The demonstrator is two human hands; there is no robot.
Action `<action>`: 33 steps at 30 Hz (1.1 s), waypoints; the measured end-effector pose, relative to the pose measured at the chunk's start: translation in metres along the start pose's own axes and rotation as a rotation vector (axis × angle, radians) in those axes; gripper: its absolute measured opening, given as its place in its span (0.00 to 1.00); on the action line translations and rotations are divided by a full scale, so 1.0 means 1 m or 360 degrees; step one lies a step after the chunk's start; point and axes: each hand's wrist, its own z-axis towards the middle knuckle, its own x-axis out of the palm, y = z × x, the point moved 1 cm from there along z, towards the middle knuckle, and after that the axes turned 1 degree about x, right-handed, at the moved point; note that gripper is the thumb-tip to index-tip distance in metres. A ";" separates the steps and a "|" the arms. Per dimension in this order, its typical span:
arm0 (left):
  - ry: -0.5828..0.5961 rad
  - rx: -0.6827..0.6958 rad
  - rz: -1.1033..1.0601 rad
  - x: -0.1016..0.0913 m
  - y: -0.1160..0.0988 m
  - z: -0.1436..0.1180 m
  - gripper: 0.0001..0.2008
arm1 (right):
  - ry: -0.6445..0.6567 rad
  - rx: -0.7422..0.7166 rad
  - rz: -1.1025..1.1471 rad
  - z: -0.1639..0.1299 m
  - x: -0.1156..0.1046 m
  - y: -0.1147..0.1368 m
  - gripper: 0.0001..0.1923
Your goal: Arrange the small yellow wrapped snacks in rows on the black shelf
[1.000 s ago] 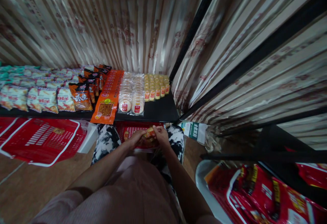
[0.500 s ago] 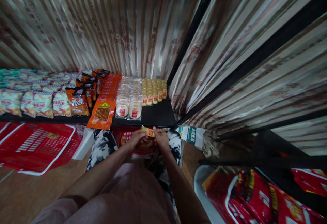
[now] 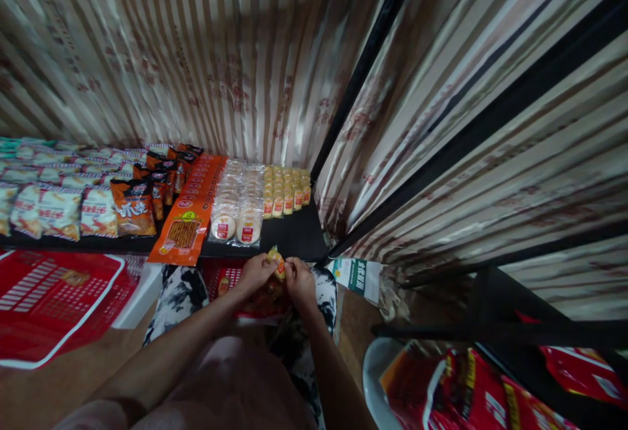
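Observation:
Between my two hands, just in front of the shelf edge, is a small yellow snack packet (image 3: 276,261) with a red and orange label, tilted upright. My left hand (image 3: 259,271) pinches it from the left, and the fingers of my right hand (image 3: 300,281) grip its right side. Rows of similar yellow packets (image 3: 282,197) stand on the black shelf (image 3: 299,237) beyond. Left of them lie clear-wrapped round white crackers (image 3: 235,220) in two rows, then overlapping orange snack packs (image 3: 182,230).
White snack bags (image 3: 59,211) and orange-black bags (image 3: 133,211) fill the shelf's left. A red basket (image 3: 63,305) is below left, another red basket (image 3: 216,279) between my knees. At lower right, a pale tub (image 3: 375,368) holds red packages. Black poles (image 3: 366,76) cross the striped curtain.
The yellow packet has turned from lying flat to a more upright tilt between my fingers. My view has shifted slightly, so the shelf appears lower and further left.

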 end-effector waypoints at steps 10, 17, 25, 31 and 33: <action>0.0025 0.0064 0.0262 -0.009 -0.038 0.010 0.14 | 0.0035 -0.0116 0.0050 0.005 0.000 -0.005 0.20; 0.0011 0.0123 0.0359 -0.003 -0.054 0.015 0.13 | -0.0136 -0.0048 0.0059 0.015 -0.001 -0.002 0.16; -0.0269 0.0226 0.0100 0.010 -0.038 0.017 0.18 | -0.0151 0.0181 0.0273 0.041 0.008 -0.001 0.18; -0.0438 0.0418 -0.0093 0.015 -0.021 0.016 0.18 | -0.0158 0.0226 0.0382 0.068 0.032 0.007 0.17; -0.0450 0.0416 -0.0109 0.015 -0.017 0.017 0.20 | -0.0156 0.0220 0.0394 0.076 0.040 0.009 0.17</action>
